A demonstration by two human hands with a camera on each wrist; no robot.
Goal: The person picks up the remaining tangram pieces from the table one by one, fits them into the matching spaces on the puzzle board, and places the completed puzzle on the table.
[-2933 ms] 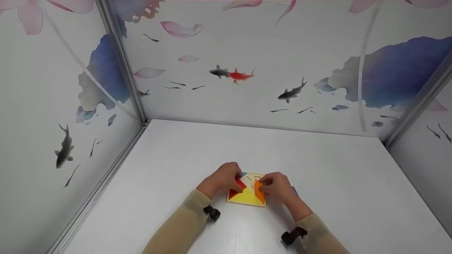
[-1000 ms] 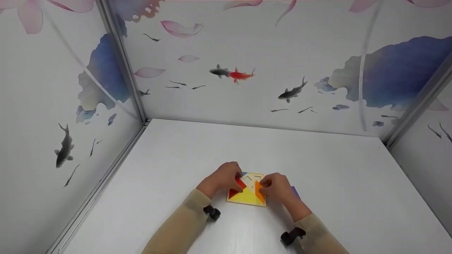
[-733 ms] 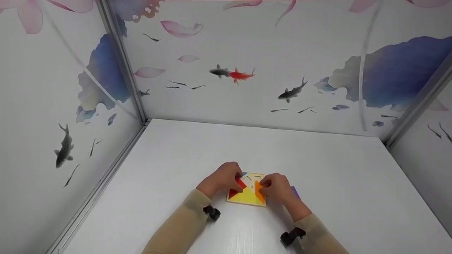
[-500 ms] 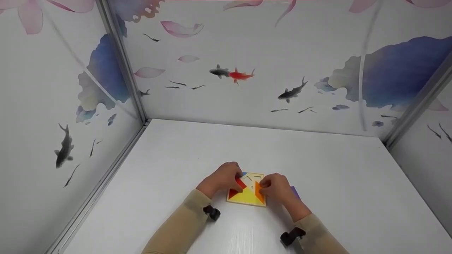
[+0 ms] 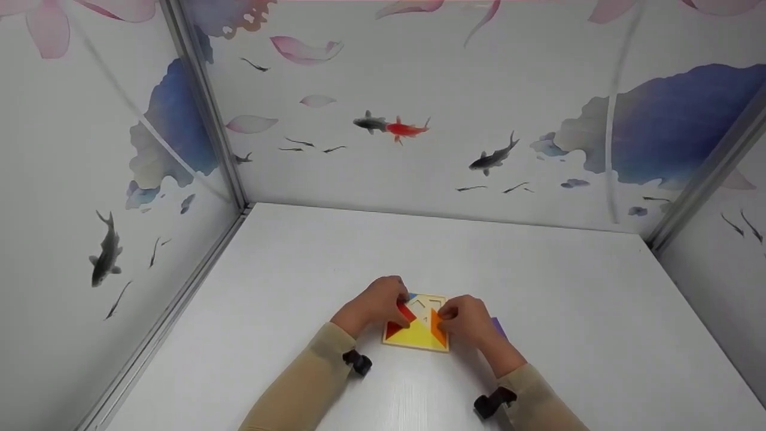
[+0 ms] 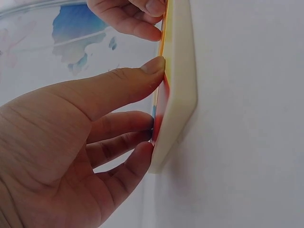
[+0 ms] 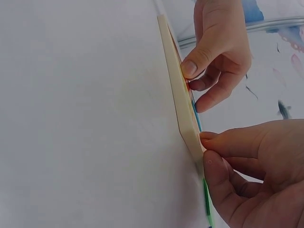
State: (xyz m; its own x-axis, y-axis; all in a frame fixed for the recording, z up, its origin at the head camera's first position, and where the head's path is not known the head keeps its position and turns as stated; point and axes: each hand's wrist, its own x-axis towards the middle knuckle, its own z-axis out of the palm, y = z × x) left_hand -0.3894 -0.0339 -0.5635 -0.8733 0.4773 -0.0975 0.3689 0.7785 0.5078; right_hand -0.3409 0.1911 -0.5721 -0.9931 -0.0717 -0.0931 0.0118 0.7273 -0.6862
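Note:
A wooden tangram board (image 5: 413, 348) lies on the white table, holding a large yellow triangle (image 5: 415, 339), red pieces (image 5: 407, 312) on the left and a bit of blue (image 5: 413, 296) at the top. My left hand (image 5: 378, 304) rests thumb and fingertips on the board's left side, over the red pieces; the left wrist view shows its thumb (image 6: 153, 65) pressing the surface. At the right side, my right hand (image 5: 470, 321) pinches an orange tangram piece (image 5: 437, 332) between thumb and fingers. Bare recesses show in the upper part of the board.
A purple piece (image 5: 499, 327) lies on the table just right of my right hand, mostly hidden by it. In the right wrist view a green piece (image 7: 207, 199) shows beyond the board. Printed white walls (image 5: 335, 179) enclose the table at the back and sides.
Both hands stay in nearly the same place. The orange piece has shifted only slightly under my right fingers at the board's right edge.

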